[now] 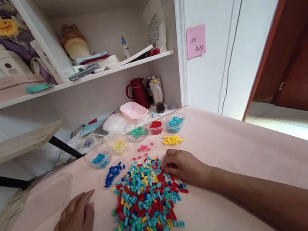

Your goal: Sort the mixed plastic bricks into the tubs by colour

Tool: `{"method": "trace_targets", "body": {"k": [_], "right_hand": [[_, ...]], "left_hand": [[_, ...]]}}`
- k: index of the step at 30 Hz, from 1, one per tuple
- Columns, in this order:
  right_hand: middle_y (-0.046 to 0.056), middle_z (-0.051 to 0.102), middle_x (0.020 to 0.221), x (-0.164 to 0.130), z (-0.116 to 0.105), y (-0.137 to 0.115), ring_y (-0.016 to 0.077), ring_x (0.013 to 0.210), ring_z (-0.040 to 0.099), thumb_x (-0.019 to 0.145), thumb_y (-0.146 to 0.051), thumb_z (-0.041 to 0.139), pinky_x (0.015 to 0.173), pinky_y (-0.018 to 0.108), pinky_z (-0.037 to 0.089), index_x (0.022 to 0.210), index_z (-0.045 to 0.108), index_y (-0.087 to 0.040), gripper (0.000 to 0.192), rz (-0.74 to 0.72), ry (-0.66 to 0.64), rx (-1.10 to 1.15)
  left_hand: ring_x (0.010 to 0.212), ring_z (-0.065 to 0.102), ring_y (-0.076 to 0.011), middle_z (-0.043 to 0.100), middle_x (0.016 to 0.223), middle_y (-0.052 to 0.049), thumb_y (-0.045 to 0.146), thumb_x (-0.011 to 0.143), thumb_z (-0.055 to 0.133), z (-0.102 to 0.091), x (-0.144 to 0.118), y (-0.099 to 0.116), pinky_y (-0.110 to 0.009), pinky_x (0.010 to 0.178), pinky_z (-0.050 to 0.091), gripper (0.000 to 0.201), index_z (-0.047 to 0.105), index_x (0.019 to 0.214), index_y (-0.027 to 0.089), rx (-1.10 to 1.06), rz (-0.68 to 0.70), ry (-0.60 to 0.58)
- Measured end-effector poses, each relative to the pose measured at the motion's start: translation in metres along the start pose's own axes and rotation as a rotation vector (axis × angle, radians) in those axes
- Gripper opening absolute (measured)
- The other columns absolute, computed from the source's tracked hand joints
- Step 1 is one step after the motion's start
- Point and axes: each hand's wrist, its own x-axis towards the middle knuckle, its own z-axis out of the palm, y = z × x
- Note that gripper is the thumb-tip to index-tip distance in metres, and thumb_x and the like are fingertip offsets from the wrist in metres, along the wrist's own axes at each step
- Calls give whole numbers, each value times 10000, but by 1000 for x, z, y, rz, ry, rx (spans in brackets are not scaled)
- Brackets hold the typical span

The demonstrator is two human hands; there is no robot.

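Fingertips of my right hand point(183, 166) curl down into the far right edge of the pile of small bricks point(146, 201), pinched narrow among red and blue pieces; whether one is actually caught between them I cannot tell. My left hand point(74, 225) lies flat and spread on the pink table point(234, 149), palm down, holding nothing, well left of the pile and beside a clear plastic lid point(43, 199). These bricks look light, hard and smooth, likely to skid, so I judge a pinch across the short sides is best. They lie every which way, no shared long axis; the heap itself runs away from me. Beyond it sit small clear tubs point(155, 126) of sorted colours.
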Motion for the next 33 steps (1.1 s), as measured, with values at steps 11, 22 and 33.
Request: {"method": "trace_targets", "body": {"k": [11,22,33], "right_hand": [[53,668,890,4,-15,3,178,799,590,825,-251,618,700,291,465,831,722,-210,112,95,90,242],[-14,558,658,4,-28,2,114,592,502,786,-447,662,601,264,397,757,635,-168,281,265,64,852],[-33,525,599,4,-32,-5,104,547,499,758,-451,683,582,262,394,727,598,-164,301,283,71,955]], "left_hand": [[1308,398,-242,496,1389,-1,399,928,217,-1,0,4,-467,1053,323,484,567,1256,334,9,-43,-17],[1268,446,-252,523,1368,11,424,914,259,5,7,-8,-474,1044,342,460,572,1245,360,-18,-1,22],[1267,455,-240,523,1363,17,459,895,291,17,15,-29,-452,1079,326,455,566,1248,376,-41,44,26]]}}
